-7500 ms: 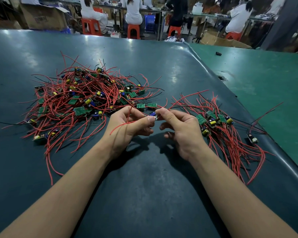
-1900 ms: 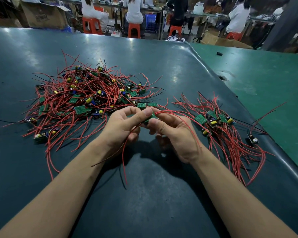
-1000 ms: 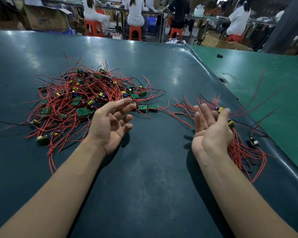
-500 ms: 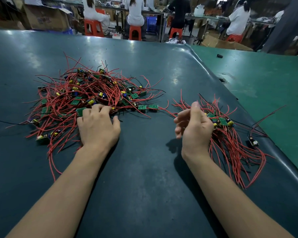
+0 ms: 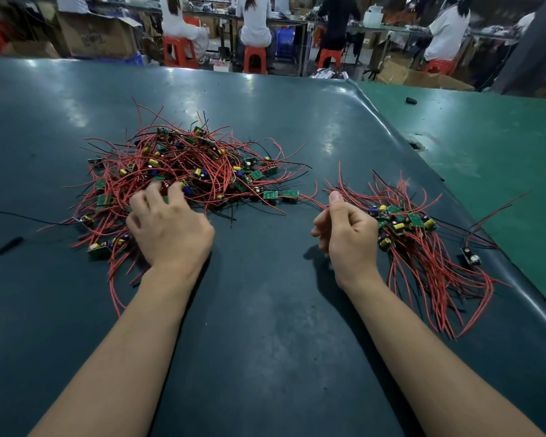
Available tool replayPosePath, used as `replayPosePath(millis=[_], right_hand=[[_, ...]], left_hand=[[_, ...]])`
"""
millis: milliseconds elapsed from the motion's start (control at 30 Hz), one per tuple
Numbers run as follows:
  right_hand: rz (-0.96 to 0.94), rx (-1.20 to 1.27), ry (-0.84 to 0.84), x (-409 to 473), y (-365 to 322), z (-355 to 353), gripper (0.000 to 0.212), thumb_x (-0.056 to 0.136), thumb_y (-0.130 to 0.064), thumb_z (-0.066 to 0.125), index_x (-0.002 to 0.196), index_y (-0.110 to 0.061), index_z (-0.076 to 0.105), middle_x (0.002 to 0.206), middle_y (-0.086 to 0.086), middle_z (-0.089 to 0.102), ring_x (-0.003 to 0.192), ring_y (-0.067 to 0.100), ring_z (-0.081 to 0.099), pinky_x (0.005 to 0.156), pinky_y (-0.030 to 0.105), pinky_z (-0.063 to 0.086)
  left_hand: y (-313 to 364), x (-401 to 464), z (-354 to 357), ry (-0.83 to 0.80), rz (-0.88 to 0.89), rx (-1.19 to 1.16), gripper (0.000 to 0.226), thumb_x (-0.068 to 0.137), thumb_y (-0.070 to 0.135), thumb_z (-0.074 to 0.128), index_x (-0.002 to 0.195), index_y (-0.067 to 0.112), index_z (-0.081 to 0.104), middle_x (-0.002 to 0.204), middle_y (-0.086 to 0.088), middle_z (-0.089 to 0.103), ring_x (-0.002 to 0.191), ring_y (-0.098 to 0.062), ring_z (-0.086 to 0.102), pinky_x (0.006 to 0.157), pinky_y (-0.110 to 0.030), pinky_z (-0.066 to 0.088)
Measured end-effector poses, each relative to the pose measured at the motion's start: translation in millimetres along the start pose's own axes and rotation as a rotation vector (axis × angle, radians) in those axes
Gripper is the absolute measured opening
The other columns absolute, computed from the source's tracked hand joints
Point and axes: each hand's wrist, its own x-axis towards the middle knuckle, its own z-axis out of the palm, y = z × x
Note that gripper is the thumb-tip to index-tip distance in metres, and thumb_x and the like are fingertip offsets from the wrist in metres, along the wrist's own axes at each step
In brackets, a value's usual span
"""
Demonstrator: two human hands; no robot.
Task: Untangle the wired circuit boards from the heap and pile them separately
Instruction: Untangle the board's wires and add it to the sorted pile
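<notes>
My left hand (image 5: 171,230) lies palm down on the near edge of the heap (image 5: 183,171), its fingertips (image 5: 153,192) spread and a little blurred as they dig among the red wires; I cannot tell whether they have closed on a board. My right hand (image 5: 349,234) hangs just beside the sorted pile (image 5: 423,244), fingers loosely curled with the thumb up; it appears to hold nothing, though a wire runs close by the thumb tip. The boards look small and light, each a stiff green card with 2 or so springy leads, so I judge that they will lift with no effort but drag their neighbours along where the wires cross. I would pinch a board by the edges of the card, not by its yellow and blue parts or by the wires, whose solder joints could tear under a hard pull, and then shake or slide it free. 2 green boards (image 5: 279,195) at the heap's right fringe look least buried. No containers are on the dark mat (image 5: 265,342); both the heap and the pile lie bare on it, well apart from the green table (image 5: 486,137) beyond.
</notes>
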Motion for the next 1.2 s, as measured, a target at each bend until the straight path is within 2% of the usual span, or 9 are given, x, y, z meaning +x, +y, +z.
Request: replayPosePath(millis=[133, 333, 500, 633, 733, 867, 933, 1067, 1200], right_hand=[[-0.004, -0.015, -0.002, 0, 2, -1, 0.052, 0.102, -0.029, 0.049, 0.054, -0.011, 0.057, 0.052, 0.011, 0.057, 0.038, 0.011, 0.047, 0.039, 0.018, 0.033], [0.003, -0.017, 0.014, 3, 3, -2, 0.052, 0.102, -0.028, 0.050, 0.053, -0.011, 0.057, 0.051, 0.009, 0.056, 0.040, 0.011, 0.049, 0.040, 0.020, 0.034], [-0.021, -0.059, -0.042, 2, 3, -1, 0.047, 0.102, -0.028, 0.050, 0.058, -0.014, 0.059, 0.053, 0.005, 0.058, 0.042, 0.012, 0.048, 0.045, 0.019, 0.035], [-0.019, 0.026, -0.230, -7, -3, 4, 0.049, 0.098, -0.047, 0.044, 0.080, -0.007, 0.066, 0.058, 0.004, 0.060, 0.038, 0.015, 0.045, 0.038, 0.019, 0.033], [-0.094, 0.035, -0.288, -14, -4, 4, 0.041, 0.098, -0.038, 0.045, 0.082, -0.005, 0.062, 0.051, 0.000, 0.055, 0.038, 0.014, 0.047, 0.038, 0.020, 0.037], [0.037, 0.140, -0.184, -10, -9, -2, 0.027, 0.103, -0.021, 0.047, 0.087, -0.006, 0.062, 0.057, -0.001, 0.064, 0.041, 0.011, 0.053, 0.035, 0.021, 0.040], [0.080, 0.181, -0.180, -9, -12, -5, 0.023, 0.102, -0.022, 0.047, 0.090, -0.008, 0.061, 0.060, -0.001, 0.066, 0.041, 0.012, 0.055, 0.033, 0.021, 0.039], [0.000, 0.148, -0.251, -16, -11, -3, 0.009, 0.098, -0.017, 0.054, 0.091, -0.012, 0.051, 0.072, -0.009, 0.070, 0.051, 0.010, 0.059, 0.040, 0.026, 0.050], [-0.007, 0.093, -0.301, -17, -10, -4, 0.010, 0.094, -0.021, 0.061, 0.086, -0.017, 0.056, 0.098, 0.009, 0.072, 0.070, 0.019, 0.064, 0.043, 0.028, 0.051]], left_hand=[[-8, 4, -1, -0.028, -0.001, -0.007, 0.024, 0.091, 0.015, 0.058, 0.112, 0.010, 0.070, 0.118, -0.016, 0.060, 0.110, -0.039, 0.050, 0.094, -0.047, 0.038], [-2, 4, -11, 0.271, 0.066, -0.200, 0.019, 0.087, 0.015, 0.068, 0.106, 0.013, 0.065, 0.101, -0.012, 0.069, 0.098, -0.036, 0.058, 0.086, -0.043, 0.038], [7, -3, -23, 0.594, 0.591, -0.499, 0.005, 0.092, 0.009, 0.068, 0.091, 0.005, 0.069, 0.101, -0.004, 0.072, 0.092, -0.025, 0.062, 0.086, -0.033, 0.045], [36, -30, -16, 0.328, 0.976, -0.632, 0.005, 0.088, -0.001, 0.069, 0.087, 0.001, 0.073, 0.101, -0.007, 0.073, 0.087, -0.029, 0.065, 0.084, -0.036, 0.050], [51, -45, -2, 0.146, 1.087, -0.618, 0.006, 0.088, -0.001, 0.068, 0.090, -0.002, 0.074, 0.103, -0.010, 0.072, 0.086, -0.032, 0.064, 0.082, -0.038, 0.052], [52, -49, -2, 0.014, 0.943, -0.712, 0.010, 0.086, 0.006, 0.071, 0.093, 0.000, 0.072, 0.103, -0.012, 0.068, 0.094, -0.028, 0.063, 0.086, -0.035, 0.051], [51, -51, -3, -0.002, 0.761, -0.762, 0.017, 0.089, 0.018, 0.070, 0.079, 0.005, 0.070, 0.082, -0.005, 0.066, 0.075, -0.019, 0.061, 0.070, -0.029, 0.050], [52, -49, -2, -0.424, 0.273, -0.870, 0.049, 0.091, 0.054, 0.055, 0.076, 0.011, 0.071, 0.053, 0.006, 0.060, 0.050, -0.012, 0.057, 0.051, -0.035, 0.046], [51, -45, 0, -0.498, 0.301, -0.994, 0.016, 0.086, 0.031, 0.068, 0.081, 0.018, 0.074, 0.066, 0.010, 0.072, 0.056, -0.004, 0.066, 0.054, -0.020, 0.051]])
